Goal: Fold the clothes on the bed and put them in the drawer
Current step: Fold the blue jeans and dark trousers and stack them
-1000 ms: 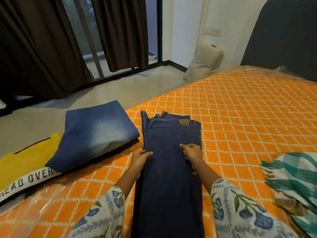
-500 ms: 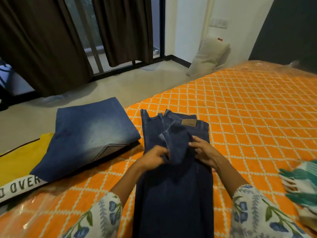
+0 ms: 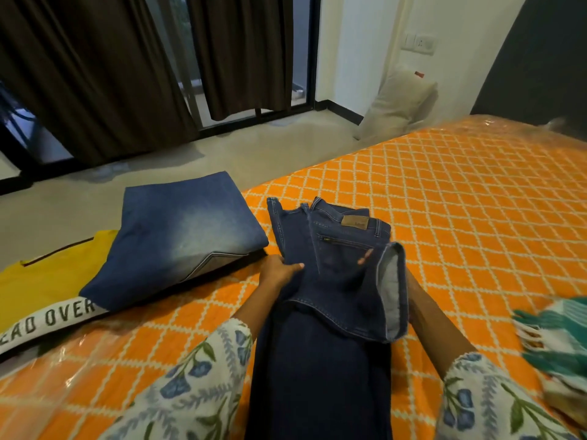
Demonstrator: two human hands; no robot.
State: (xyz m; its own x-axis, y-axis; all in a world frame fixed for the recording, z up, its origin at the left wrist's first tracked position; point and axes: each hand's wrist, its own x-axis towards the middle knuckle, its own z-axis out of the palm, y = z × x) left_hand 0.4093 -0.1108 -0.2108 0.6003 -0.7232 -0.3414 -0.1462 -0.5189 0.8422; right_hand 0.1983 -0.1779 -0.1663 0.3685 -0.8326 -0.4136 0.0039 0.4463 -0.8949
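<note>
Dark blue jeans (image 3: 330, 360) lie lengthwise on the orange patterned bed (image 3: 460, 217), waistband with a brown patch at the far end. My left hand (image 3: 278, 271) grips the left edge of the denim. My right hand (image 3: 365, 258) is mostly hidden under the raised leg hem, which it holds with the pale inside of the cuff showing; only a fingertip shows. A folded lighter blue pair of jeans (image 3: 178, 239) rests at the bed's left edge on a yellow shirt (image 3: 44, 281) with white lettering.
A green and white striped cloth (image 3: 559, 338) lies at the right edge of the bed. Beyond the bed are bare floor, dark curtains (image 3: 95, 74) over a glass door, and a pale cushion (image 3: 397, 106) leaning against the wall.
Both hands, which lay flat on the jeans, have lifted the leg ends and brought them up over the seat toward the waistband. The hem is now opened toward me.
</note>
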